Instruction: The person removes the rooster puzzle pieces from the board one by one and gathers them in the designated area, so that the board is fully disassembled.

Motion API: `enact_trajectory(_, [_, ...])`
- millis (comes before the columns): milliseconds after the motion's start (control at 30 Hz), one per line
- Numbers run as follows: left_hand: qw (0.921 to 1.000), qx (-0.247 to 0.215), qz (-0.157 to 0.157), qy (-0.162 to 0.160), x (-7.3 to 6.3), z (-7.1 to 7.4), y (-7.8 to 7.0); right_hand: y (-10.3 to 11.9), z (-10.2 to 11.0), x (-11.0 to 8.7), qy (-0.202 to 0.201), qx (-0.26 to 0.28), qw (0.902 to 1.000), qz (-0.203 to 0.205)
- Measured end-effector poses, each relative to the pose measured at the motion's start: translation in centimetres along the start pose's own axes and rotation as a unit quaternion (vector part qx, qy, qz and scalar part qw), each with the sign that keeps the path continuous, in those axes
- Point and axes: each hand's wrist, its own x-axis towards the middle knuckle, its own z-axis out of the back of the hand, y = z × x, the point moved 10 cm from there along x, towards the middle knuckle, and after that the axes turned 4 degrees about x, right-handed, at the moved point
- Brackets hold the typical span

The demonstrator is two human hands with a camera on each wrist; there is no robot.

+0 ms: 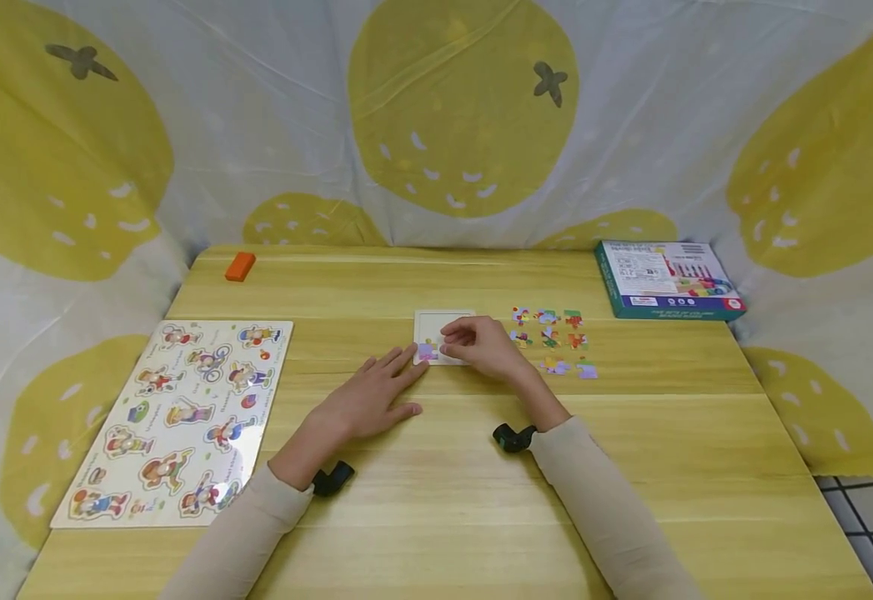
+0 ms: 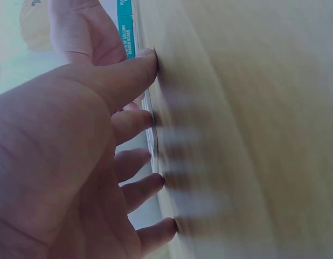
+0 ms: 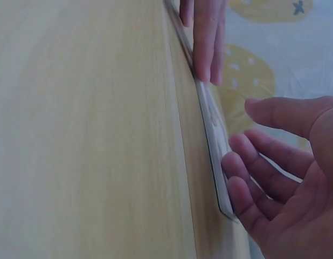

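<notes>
A small square puzzle tray (image 1: 444, 315) with a pale rim lies mid-table. A purple puzzle piece (image 1: 427, 351) sits in its near left corner. My left hand (image 1: 372, 396) rests on the wood with fingers spread, its fingertips touching the tray's left edge. Over the tray's right part is my right hand (image 1: 484, 346), fingers loosely bent. In the right wrist view its thumb (image 3: 279, 114) stands apart from the fingers, with nothing visible between them. Loose puzzle pieces (image 1: 549, 337) in several colours lie in rows to the right of that hand.
On the left lies a large picture board (image 1: 274, 358) showing cartoon figures. An orange block (image 1: 240, 267) is near the back left edge. At the back right stands a flat green and white box (image 1: 669, 279). Behind the wooden table (image 1: 466, 517) hangs a yellow-patterned curtain (image 1: 293, 108).
</notes>
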Motion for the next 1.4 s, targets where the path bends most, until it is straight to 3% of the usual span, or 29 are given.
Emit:
enact_trajectory(533, [0.9996,-0.014,0.001,0.024,0.4,0.6,-0.3,0.2,-1.5,0.5,0.006,-0.035,0.9994,-0.003])
enact_trajectory(933, [0.9997,-0.017,-0.004,0.015,0.5,0.7,-0.4,0.6,-1.6,0.1,0.001,-0.089,0.996,0.005])
enact_trajectory(1400, [0.9998,-0.014,-0.001,0.012,0.4,0.6,-0.4,0.6,-1.6,0.1,-0.01,-0.07,0.9975,0.001])
